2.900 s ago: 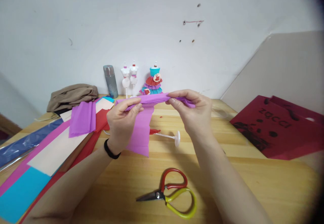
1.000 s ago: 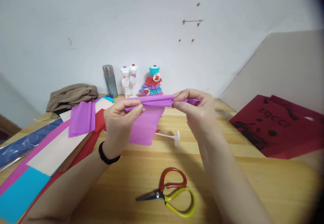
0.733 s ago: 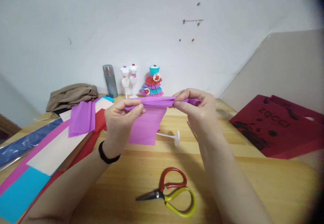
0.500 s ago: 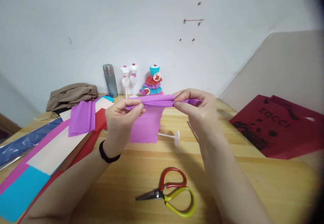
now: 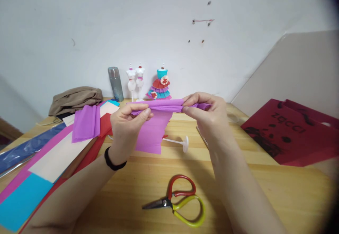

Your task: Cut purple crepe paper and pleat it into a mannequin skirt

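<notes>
A strip of purple crepe paper [image 5: 165, 104] stretches between my two hands above the table, gathered in lengthwise folds, with a loose flap hanging below it. My left hand [image 5: 131, 119] pinches one side between thumb and fingers. On the other side, my right hand [image 5: 206, 110] pinches the folds, and a short end shows past its fingers. Behind the flap, a small white stand [image 5: 184, 143] lies on its side, its other end hidden. Scissors [image 5: 165, 202] with one red and one yellow handle lie nearer me, blades closed.
Coloured paper sheets [image 5: 57, 156] and a folded purple piece [image 5: 86, 124] lie at left, by a brown cloth [image 5: 75, 100]. A flask [image 5: 115, 84], two white mini mannequins [image 5: 135, 78] and one in a ruffled dress [image 5: 160, 85] stand along the wall. A red bag [image 5: 288, 135] is at right.
The hanging flap has swung a little, its lower right corner shifting left and down, showing more of the stand. Both hands keep their pinch in nearly the same place.
</notes>
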A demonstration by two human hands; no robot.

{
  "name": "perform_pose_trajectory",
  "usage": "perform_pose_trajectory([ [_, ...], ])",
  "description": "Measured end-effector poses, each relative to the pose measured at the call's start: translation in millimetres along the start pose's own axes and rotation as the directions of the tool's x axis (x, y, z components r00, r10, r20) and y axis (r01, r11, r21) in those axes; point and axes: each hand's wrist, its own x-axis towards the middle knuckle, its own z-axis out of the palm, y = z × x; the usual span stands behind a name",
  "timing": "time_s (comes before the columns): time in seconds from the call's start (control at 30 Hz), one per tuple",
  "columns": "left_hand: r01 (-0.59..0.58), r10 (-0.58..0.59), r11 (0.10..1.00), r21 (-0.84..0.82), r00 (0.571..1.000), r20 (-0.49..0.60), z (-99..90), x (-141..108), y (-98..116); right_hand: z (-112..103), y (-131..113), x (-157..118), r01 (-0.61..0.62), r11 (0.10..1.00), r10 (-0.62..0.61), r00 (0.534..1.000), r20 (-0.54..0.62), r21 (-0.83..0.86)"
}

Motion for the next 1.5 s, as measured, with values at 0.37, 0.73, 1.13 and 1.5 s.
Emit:
perform_pose_trajectory([
  [0.37, 0.02, -0.021, 0.998, 0.059, 1.0, 0.018, -1.7, -1, 3, 4, -2, -1, -0.05, 0.996, 0.053, 0.998, -0.042, 0.07],
  [0.73, 0.002, -0.002, 0.999, 0.041, 1.0, -0.007, -1.0, 0, -1, 4, 0, 1, -0.076, 0.997, 0.076, 0.994, -0.077, 0.014],
  [1.13, 0.008, -0.005, 0.996, 0.085, 1.0, -0.031, -4.2, 4, -13, 8, -2, 2, -0.007, 0.999, 0.004, 0.997, -0.08, -0.039],
  [1.5, -0.098, 0.104, 0.988, 0.119, 0.993, -0.05, -5.9, 8, -16, 6, 2, 0, 0.165, 0.98, -0.165, 0.986, 0.011, -0.111],
])
